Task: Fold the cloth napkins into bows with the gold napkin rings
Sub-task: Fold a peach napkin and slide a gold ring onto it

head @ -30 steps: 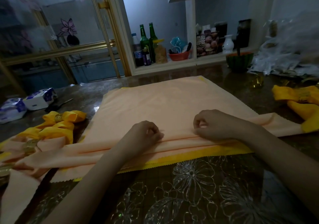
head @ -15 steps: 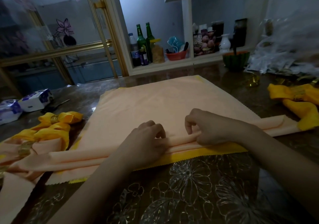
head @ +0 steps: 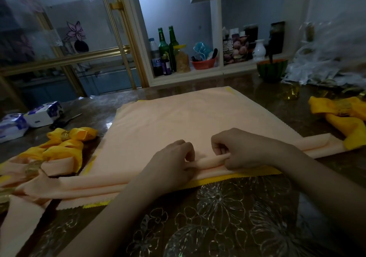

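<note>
Both hands, left (head: 174, 161) and right (head: 239, 150), pinch the peach napkin (head: 178, 122) pleat at table centre (finished bows at 9 and 3 o'clock), mid accordion-fold, likely needing another even tuck toward 12 o'clock.

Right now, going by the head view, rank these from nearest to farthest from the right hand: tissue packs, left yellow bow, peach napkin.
1. Peach napkin: its pleat is pinched in the right hand.
2. Left yellow bow: left of the napkin.
3. Tissue packs: far left, beyond the bow.
</note>
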### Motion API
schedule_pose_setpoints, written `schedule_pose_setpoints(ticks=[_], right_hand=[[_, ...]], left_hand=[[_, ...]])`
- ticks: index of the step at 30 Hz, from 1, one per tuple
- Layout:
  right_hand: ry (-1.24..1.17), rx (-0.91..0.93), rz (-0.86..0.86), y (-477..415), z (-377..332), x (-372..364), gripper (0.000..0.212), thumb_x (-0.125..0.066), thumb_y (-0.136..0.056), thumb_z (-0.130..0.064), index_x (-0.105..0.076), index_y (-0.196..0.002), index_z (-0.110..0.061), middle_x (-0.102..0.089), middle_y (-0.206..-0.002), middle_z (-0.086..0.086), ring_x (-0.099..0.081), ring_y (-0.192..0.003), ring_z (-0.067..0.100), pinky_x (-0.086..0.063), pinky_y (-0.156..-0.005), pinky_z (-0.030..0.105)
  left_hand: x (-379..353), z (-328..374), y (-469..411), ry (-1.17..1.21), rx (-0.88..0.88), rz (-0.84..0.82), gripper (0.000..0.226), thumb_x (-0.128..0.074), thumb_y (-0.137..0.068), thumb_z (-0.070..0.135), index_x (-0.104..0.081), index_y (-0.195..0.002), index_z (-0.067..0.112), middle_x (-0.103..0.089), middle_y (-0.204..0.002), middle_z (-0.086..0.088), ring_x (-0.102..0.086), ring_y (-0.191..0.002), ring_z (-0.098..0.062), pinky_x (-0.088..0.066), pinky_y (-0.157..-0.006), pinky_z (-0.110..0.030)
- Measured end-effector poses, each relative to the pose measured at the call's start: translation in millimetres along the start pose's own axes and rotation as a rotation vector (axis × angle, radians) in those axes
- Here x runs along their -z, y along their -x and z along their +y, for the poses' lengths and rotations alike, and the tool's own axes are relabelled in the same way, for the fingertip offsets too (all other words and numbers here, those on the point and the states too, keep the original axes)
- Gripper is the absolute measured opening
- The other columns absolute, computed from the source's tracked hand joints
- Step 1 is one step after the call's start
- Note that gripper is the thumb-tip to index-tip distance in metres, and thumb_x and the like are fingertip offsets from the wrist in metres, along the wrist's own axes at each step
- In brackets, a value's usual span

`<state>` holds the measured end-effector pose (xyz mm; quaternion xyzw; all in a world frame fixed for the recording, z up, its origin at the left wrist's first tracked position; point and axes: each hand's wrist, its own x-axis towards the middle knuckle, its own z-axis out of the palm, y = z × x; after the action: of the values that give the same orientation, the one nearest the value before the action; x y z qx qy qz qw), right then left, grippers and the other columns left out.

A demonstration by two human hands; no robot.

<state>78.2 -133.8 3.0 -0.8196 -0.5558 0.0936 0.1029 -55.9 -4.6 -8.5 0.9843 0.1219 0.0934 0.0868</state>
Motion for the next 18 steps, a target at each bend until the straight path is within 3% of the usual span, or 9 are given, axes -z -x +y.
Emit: schedule_pose_setpoints(ticks=[5,9,12,14,16,18], right_hand=[[0.066,0.008,0.068,-4,0,-5,0.033,-0.059,-0.08,-0.004,-0.038,-0.072,-0.029,-0.04,-0.083,-0.01,-0.04,-0.077,0.011,-0.035,-0.064,0.024],[0.145,-0.031,-0.212,8,-4,8,0.029,-0.058,-0.083,-0.004,-0.045,-0.094,-0.028,-0.039,-0.095,-0.008,-0.044,-0.089,0.012,-0.041,-0.073,0.024],[0.132,-0.071,-0.378,16,-3,22,0.024,-0.062,-0.087,-0.022,-0.05,-0.106,-0.028,-0.044,-0.101,-0.009,-0.046,-0.094,0.01,-0.042,-0.079,0.024],[0.024,-0.064,-0.242,10,-1,19,0.009,-0.057,-0.091,-0.031,-0.058,-0.097,-0.025,-0.052,-0.094,-0.01,-0.051,-0.088,0.009,-0.043,-0.078,0.023],[-0.085,-0.123,0.098,-1,-3,3,0.015,-0.05,-0.095,-0.033,-0.059,-0.089,-0.022,-0.058,-0.092,-0.007,-0.053,-0.081,0.007,-0.043,-0.074,0.022],[-0.01,-0.122,0.37,-8,-9,-21,0.02,-0.045,-0.097,-0.033,-0.057,-0.108,-0.022,-0.054,-0.11,-0.008,-0.051,-0.096,0.009,-0.041,-0.084,0.023]], left_hand=[[-3,2,-4,-0.174,-0.081,0.072,0.018,-0.054,-0.088,0.023,-0.049,-0.105,0.022,-0.045,-0.11,0.004,-0.041,-0.102,-0.014,-0.026,-0.071,-0.022],[-5,9,3,-0.152,-0.064,-0.063,0.032,-0.058,-0.08,0.02,-0.044,-0.109,0.021,-0.042,-0.108,0.002,-0.04,-0.1,-0.015,-0.03,-0.072,-0.024],[-5,13,5,-0.087,-0.037,-0.103,0.024,-0.057,-0.08,0.026,-0.046,-0.101,0.022,-0.042,-0.096,0.003,-0.043,-0.089,-0.016,-0.032,-0.07,-0.025],[-7,12,2,-0.042,0.005,-0.074,0.015,-0.051,-0.087,0.034,-0.05,-0.096,0.021,-0.046,-0.092,0.004,-0.05,-0.088,-0.019,-0.034,-0.07,-0.026],[-10,10,-1,-0.045,0.029,-0.06,0.021,-0.044,-0.093,0.039,-0.051,-0.095,0.019,-0.052,-0.094,0.002,-0.051,-0.088,-0.019,-0.036,-0.07,-0.028],[-16,9,-3,-0.07,0.03,-0.018,0.023,-0.04,-0.095,0.041,-0.048,-0.093,0.02,-0.051,-0.094,0.002,-0.048,-0.083,-0.016,-0.034,-0.069,-0.028]])
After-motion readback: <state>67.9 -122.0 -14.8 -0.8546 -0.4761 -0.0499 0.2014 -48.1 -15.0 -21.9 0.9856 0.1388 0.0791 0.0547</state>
